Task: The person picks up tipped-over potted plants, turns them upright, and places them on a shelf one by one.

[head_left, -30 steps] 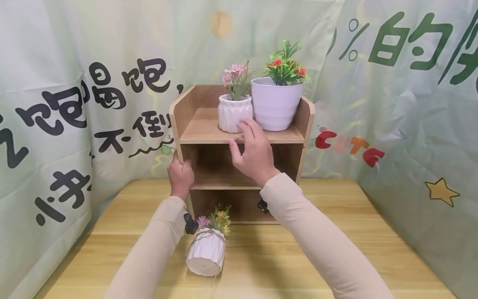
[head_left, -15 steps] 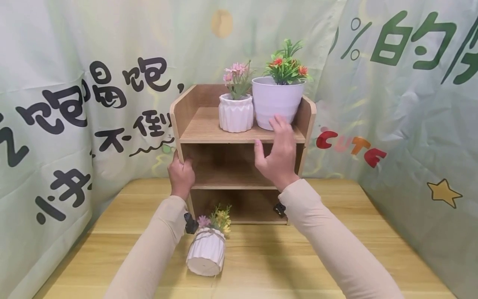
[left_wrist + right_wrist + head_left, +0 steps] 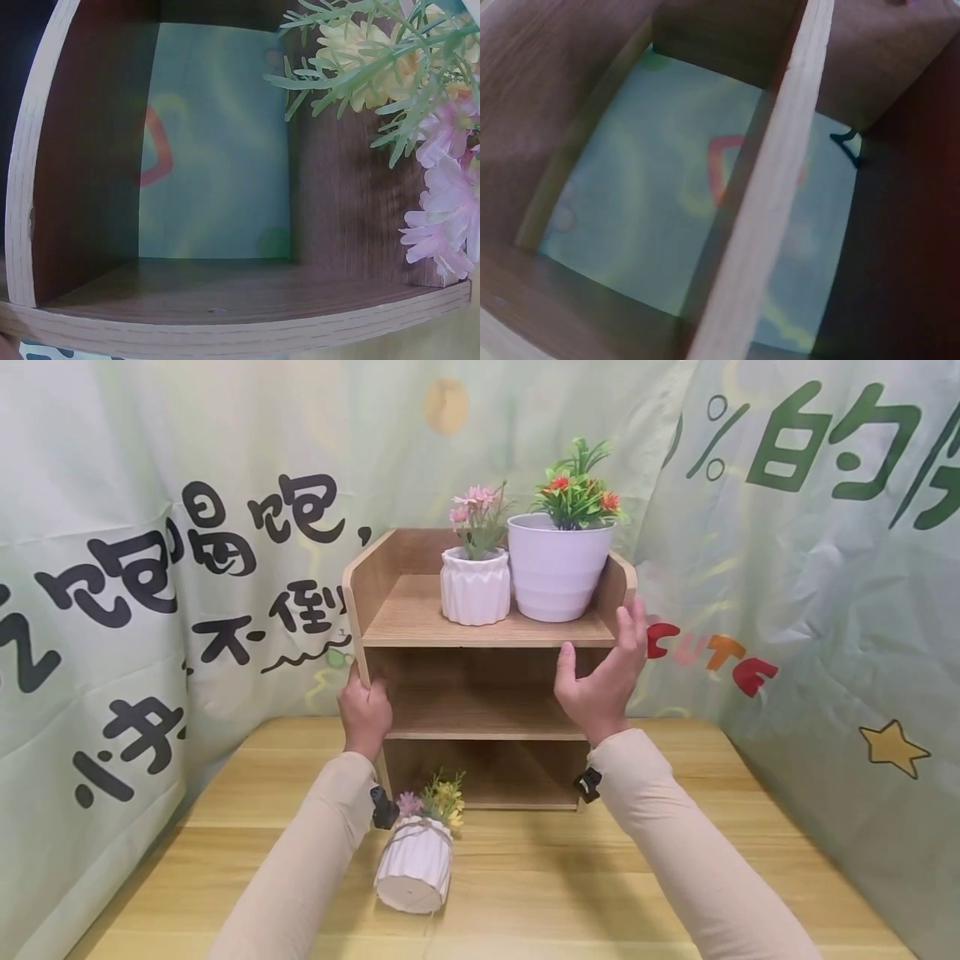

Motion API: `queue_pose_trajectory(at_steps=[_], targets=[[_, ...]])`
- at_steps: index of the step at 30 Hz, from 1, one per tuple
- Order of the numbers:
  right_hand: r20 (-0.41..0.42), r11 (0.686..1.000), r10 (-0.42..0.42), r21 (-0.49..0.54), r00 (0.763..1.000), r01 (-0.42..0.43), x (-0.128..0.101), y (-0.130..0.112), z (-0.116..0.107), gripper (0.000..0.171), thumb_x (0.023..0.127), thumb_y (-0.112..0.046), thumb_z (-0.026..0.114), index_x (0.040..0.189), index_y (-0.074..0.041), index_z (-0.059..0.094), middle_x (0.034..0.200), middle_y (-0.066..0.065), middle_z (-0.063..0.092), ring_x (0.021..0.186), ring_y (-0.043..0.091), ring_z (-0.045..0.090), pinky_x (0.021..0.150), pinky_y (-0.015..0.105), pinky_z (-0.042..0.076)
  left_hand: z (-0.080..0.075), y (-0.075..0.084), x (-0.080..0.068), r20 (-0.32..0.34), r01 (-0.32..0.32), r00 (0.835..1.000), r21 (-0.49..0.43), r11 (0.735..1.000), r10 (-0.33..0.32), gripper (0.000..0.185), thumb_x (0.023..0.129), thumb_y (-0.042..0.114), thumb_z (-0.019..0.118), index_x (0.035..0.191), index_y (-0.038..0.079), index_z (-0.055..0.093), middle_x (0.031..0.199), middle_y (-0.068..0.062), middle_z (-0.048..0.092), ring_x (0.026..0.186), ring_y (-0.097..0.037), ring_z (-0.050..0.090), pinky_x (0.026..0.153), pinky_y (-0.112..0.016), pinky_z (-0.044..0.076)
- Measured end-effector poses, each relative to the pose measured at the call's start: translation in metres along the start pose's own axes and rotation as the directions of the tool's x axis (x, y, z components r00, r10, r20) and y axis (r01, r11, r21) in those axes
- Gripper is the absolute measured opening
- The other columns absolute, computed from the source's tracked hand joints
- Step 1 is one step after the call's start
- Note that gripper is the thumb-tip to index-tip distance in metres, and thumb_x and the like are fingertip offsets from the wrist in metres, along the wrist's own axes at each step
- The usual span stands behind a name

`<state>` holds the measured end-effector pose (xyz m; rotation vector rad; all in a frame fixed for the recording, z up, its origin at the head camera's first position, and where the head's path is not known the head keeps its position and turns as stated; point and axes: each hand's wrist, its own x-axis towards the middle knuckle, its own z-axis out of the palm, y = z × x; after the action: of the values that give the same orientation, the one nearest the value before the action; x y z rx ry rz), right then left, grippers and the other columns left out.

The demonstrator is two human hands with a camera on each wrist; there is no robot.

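A small wooden shelf point(image 3: 487, 632) of stacked tiers stands on the table. My left hand point(image 3: 365, 710) grips the front edge of its left side panel, thumb toward the inside. My right hand point(image 3: 602, 681) is at the front right corner, fingers pointing up beside the right panel; whether they touch it I cannot tell. On the top tier sit a ribbed white pot point(image 3: 476, 589) with pink flowers and a larger white pot point(image 3: 559, 572) with red-orange flowers. A third white pot point(image 3: 415, 870), string-tied, lies tipped on the table, its pink and yellow flowers point(image 3: 442, 172) toward the shelf.
The wooden table point(image 3: 750, 860) spreads around the shelf. Printed fabric point(image 3: 247, 427) hangs behind and on both sides. In the right wrist view, a shelf board's front edge point(image 3: 769, 195) crosses the picture, with the fabric visible through the open back.
My right hand has moved rightward, from in front of the small ribbed pot, past the larger pot, to the shelf's right side. My left hand stays on the left panel.
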<state>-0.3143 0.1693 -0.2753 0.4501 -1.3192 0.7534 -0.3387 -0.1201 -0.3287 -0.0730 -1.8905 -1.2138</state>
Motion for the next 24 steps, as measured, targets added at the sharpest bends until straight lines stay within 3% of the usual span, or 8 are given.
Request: queue_pose_trajectory(at_steps=[8,13,17,24], targets=[[0.088,0.986,0.155,-0.072,0.984,-0.149,-0.010,0.015,-0.007,0.074,0.082,-0.024,0.064,0.138,0.010,0.031,0.150,0.021,0.031,0.142,0.027,0.025,0.115,0.044,0.019,-0.001,0.002,0.000,0.020,0.021,1.000,0.003,1.000,-0.021,0.031,0.093,0.018,0.054,0.117,-0.002,0.058,0.089,-0.032,0.066,0.088,-0.048,0.063,0.082,-0.057,0.048],[0.197,0.957,0.281,-0.124,0.939,-0.261,-0.018,0.023,-0.013,0.081,0.084,-0.027,0.065,0.145,0.007,0.023,0.150,0.021,0.034,0.138,0.028,0.034,0.112,0.042,0.026,-0.002,0.003,0.000,0.056,0.038,0.998,-0.019,0.999,-0.037,0.034,0.095,0.017,0.053,0.124,-0.001,0.055,0.094,-0.033,0.065,0.096,-0.048,0.062,0.087,-0.056,0.046],[0.249,0.920,0.385,-0.183,0.889,-0.348,-0.025,0.027,-0.017,0.072,0.089,-0.017,0.061,0.148,-0.003,0.023,0.140,0.025,0.046,0.126,0.035,0.049,0.104,0.047,0.038,-0.003,0.001,-0.005,0.109,0.083,0.991,-0.018,0.996,-0.081,0.037,0.096,0.016,0.050,0.129,0.000,0.052,0.104,-0.032,0.064,0.104,-0.046,0.060,0.091,-0.055,0.044],[0.227,0.892,0.434,-0.245,0.872,-0.381,-0.032,0.029,-0.016,0.053,0.093,-0.009,0.051,0.141,0.001,0.031,0.122,0.031,0.057,0.108,0.046,0.058,0.092,0.057,0.046,-0.011,-0.002,-0.018,0.212,0.197,0.959,-0.018,0.980,-0.188,0.053,0.091,0.008,0.047,0.143,0.006,0.040,0.125,-0.028,0.057,0.117,-0.041,0.052,0.099,-0.052,0.039]])
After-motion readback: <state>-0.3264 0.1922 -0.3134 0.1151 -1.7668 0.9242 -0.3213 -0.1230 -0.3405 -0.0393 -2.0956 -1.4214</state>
